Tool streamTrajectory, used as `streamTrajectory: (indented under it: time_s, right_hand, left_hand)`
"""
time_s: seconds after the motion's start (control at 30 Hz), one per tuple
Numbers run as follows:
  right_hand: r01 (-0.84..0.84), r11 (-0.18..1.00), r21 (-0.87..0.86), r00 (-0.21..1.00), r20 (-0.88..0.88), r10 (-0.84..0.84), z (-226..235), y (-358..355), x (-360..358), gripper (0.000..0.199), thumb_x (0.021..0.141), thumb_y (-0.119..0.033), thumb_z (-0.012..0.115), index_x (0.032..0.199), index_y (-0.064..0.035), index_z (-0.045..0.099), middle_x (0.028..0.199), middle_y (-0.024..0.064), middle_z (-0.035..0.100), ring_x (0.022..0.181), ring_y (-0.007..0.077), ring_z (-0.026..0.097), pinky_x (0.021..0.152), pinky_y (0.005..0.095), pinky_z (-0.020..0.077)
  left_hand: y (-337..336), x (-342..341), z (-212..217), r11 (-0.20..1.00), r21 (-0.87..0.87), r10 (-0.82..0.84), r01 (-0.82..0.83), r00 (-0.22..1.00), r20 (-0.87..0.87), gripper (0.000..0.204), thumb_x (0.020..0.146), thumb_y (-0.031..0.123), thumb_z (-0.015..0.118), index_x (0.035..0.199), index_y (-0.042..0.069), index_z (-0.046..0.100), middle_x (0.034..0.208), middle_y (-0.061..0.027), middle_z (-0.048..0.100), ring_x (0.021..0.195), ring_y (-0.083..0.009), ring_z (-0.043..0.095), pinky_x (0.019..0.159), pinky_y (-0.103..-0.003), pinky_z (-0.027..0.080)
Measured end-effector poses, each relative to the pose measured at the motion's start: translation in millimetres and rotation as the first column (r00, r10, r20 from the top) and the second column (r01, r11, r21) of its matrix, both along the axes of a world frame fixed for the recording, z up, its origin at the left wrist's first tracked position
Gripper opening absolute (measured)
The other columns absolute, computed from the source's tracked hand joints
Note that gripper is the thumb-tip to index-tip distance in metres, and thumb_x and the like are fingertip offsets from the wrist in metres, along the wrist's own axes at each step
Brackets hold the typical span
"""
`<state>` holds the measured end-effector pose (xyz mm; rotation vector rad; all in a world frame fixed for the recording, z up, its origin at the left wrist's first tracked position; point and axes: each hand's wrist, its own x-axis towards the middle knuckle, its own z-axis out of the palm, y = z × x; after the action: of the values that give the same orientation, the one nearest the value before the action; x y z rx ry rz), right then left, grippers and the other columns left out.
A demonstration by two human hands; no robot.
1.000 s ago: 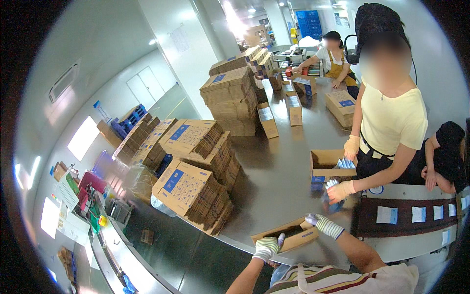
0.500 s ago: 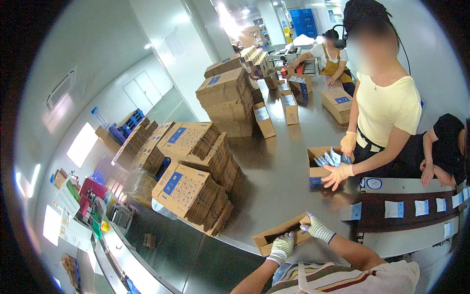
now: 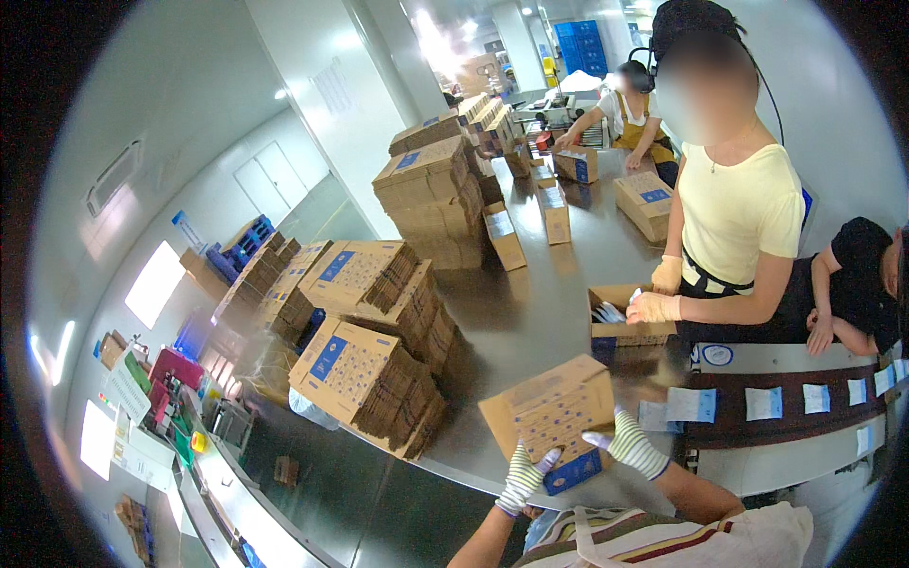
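Box: we see a brown carton (image 3: 552, 417) w/ blue corner, tilted up, at near edge of steel counter (image 3: 530, 312).
Left hand (image 3: 522, 476): striped glove, grip closed on carton's lower left edge.
Right hand (image 3: 632, 443): striped glove, fingers spread on carton's right side, holding it.
Nearby: stacks of flat cartons (image 3: 365, 374) to the left; small open box (image 3: 625, 317) beyond, a co-worker's gloved hand (image 3: 653, 307) on its rim.
Right: conveyor belt (image 3: 786, 402) w/ pale packets.
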<state>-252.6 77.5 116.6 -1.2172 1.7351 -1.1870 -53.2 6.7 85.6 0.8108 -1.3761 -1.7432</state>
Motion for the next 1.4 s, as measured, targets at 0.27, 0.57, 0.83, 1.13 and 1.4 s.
streamTrajectory:
  time_s: [0.27,0.57,0.83,1.13,1.4]
  right_hand:
    - [-0.244,0.907,0.344,0.612,-0.671,0.419,5,-7,44,0.038,0.073,-0.028,0.069,0.096,-0.0014,0.055,0.092,0.0173,0.061,0.089,0.0324,0.059,0.076,0.0448,0.0474]
    - [-0.568,0.802,0.185,0.333,-0.839,0.429,-55,2,93,0.016,0.083,-0.018,0.045,0.089,-0.0055,0.055,0.084,0.011,0.057,0.079,0.0253,0.058,0.066,0.0381,0.0465]
    - [-0.682,0.713,0.163,0.279,-0.843,0.46,-68,6,72,0.015,0.082,-0.017,0.045,0.088,-0.0079,0.055,0.084,0.0083,0.056,0.08,0.0233,0.055,0.067,0.0372,0.046]
    - [-0.676,0.736,0.028,0.406,-0.82,0.404,-62,-29,49,0.041,0.081,-0.046,0.052,0.069,-0.0073,0.058,0.07,0.0078,0.056,0.077,0.0243,0.054,0.074,0.038,0.0418]
    - [-0.534,0.844,0.048,0.461,-0.821,0.338,-94,-31,80,0.019,0.078,-0.034,0.043,0.077,-0.0203,0.056,0.078,0.0013,0.053,0.084,0.0196,0.053,0.079,0.0397,0.0389]
  left_hand:
    - [41,44,-148,0.79,0.543,-0.266,0.285,0.957,-0.115,0.056,0.076,0.017,0.073,0.125,0.006,0.047,0.117,-0.0077,0.057,0.107,-0.0205,0.052,0.093,-0.033,0.042]
    - [21,153,-224,0.913,0.335,-0.4,0.234,0.681,0.614,0.039,0.081,0.024,0.066,0.114,0.007,0.055,0.103,-0.011,0.062,0.091,-0.0226,0.059,0.079,-0.037,0.049]
    - [-10,121,-15,0.317,-0.436,0.609,0.842,0.173,0.775,0.069,0.073,0.024,0.061,0.135,0.009,0.035,0.139,-0.0149,0.033,0.131,-0.0388,0.025,0.108,-0.05,0.019]
    - [5,52,-11,0.183,0.029,0.149,0.983,-0.057,0.987,0.035,0.087,0.028,0.042,0.117,0.015,0.055,0.107,-0.0118,0.058,0.103,-0.0279,0.052,0.093,-0.046,0.033]
    - [21,23,-34,0.432,-0.079,0.075,0.898,0.051,0.996,0.039,0.075,0.024,0.064,0.107,0.003,0.054,0.087,-0.0184,0.063,0.078,-0.0329,0.063,0.063,-0.044,0.052]
